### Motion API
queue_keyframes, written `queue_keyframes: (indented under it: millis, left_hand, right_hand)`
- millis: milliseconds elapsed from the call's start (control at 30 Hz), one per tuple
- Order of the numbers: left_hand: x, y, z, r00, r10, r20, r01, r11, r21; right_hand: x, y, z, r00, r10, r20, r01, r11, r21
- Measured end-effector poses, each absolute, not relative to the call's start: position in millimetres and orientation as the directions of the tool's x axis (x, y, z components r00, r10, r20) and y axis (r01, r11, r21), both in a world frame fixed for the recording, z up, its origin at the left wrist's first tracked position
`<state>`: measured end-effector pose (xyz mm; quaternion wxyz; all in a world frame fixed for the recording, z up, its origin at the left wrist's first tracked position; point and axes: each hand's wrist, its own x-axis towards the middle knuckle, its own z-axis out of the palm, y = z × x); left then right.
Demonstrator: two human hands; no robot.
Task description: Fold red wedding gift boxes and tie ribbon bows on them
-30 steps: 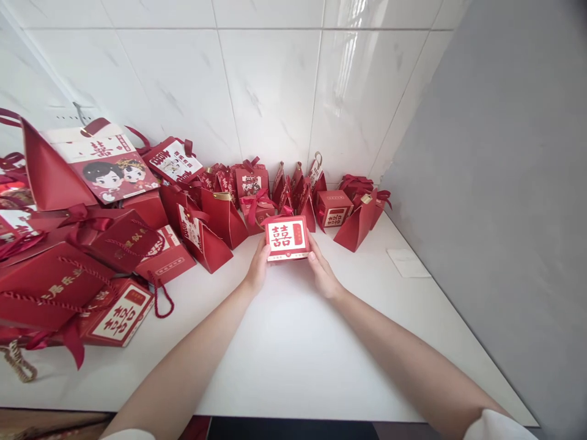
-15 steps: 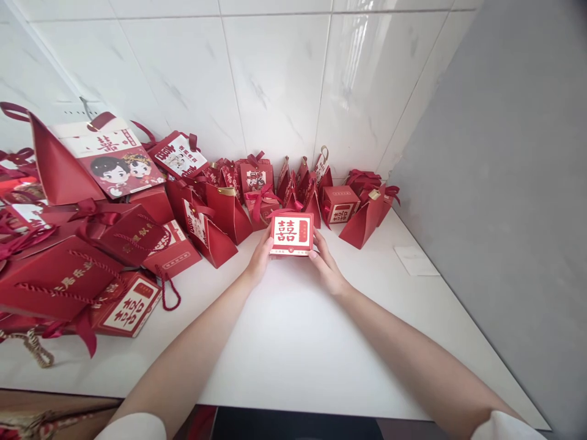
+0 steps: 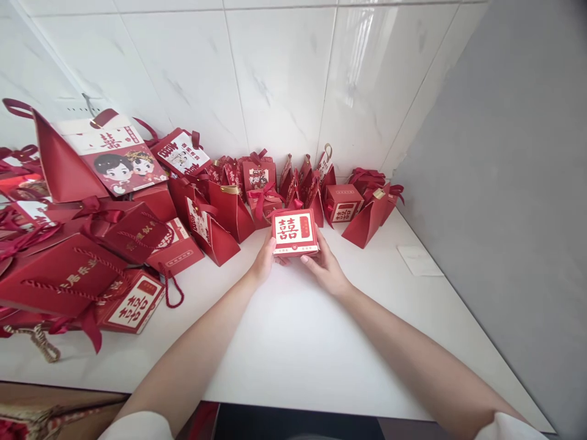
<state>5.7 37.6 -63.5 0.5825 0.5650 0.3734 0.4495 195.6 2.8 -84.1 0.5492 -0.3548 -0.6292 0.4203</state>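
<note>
The right thumb has slid from the near right corner of the held box to the left along its near edge; the whole view has shifted slightly to the right, while the box stays at about the same place over the table; at the left, red packages lie heaped on the white table [image 3: 293, 348], among them a large box with gold lettering [image 3: 57, 275]; a braided gold-toned cord [image 3: 46, 347] lies at the near left of it; just to the right is a box with a white label [image 3: 132, 308], the label bearing red characters; on the far side of the heap leans a bag with two cartoon heads [image 3: 121, 168]; farther right, a triangular red bag [image 3: 220, 245] stands on the table.

The left hand [image 3: 265, 256] is partly curled, its fingers against the left side of the red-and-white box [image 3: 294, 227]; this box is at the middle of the scene, white label upward, and whether its underside touches the table I cannot tell; beyond it, a row of small red packages [image 3: 259, 174] stands near the tiled wall [image 3: 279, 79]; the right hand [image 3: 328, 267], also partly curled, grips the box's right side; farther right are a ribbon-tied red box [image 3: 346, 195] and a tapered red bag [image 3: 362, 225]; at the right, a white slip [image 3: 419, 261] lies near the grey panel [image 3: 513, 214].
</note>
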Motion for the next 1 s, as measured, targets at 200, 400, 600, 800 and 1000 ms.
queue_keyframes:
  millis: [200,400,600,800,1000]
  left_hand:
    - [6.9,38.7,-61.7,0.309,0.950,0.046,-0.099,-0.017,0.995]
    - [5.9,38.3,-64.6,0.341,0.935,0.103,-0.064,-0.086,0.994]
    - [0.6,39.1,-67.1,0.310,0.916,0.255,-0.062,-0.248,0.967]
    - [-0.7,40.0,-64.7,0.263,0.930,0.257,-0.016,-0.262,0.965]
    - [9.8,29.7,-64.1,0.141,0.975,0.173,0.048,-0.181,0.982]
  right_hand:
    - [196.1,5.5,-88.3,-0.112,0.909,0.402,0.045,0.409,-0.911]
    - [195.9,3.1,-83.3,-0.082,0.909,0.408,0.039,0.412,-0.910]
    - [196.2,0.7,-78.0,-0.135,0.917,0.374,-0.069,0.368,-0.927]
    - [198.1,-2.8,-72.9,-0.177,0.906,0.383,-0.060,0.379,-0.924]
    - [195.9,-2.6,-77.7,0.092,0.876,0.473,0.320,0.424,-0.847]
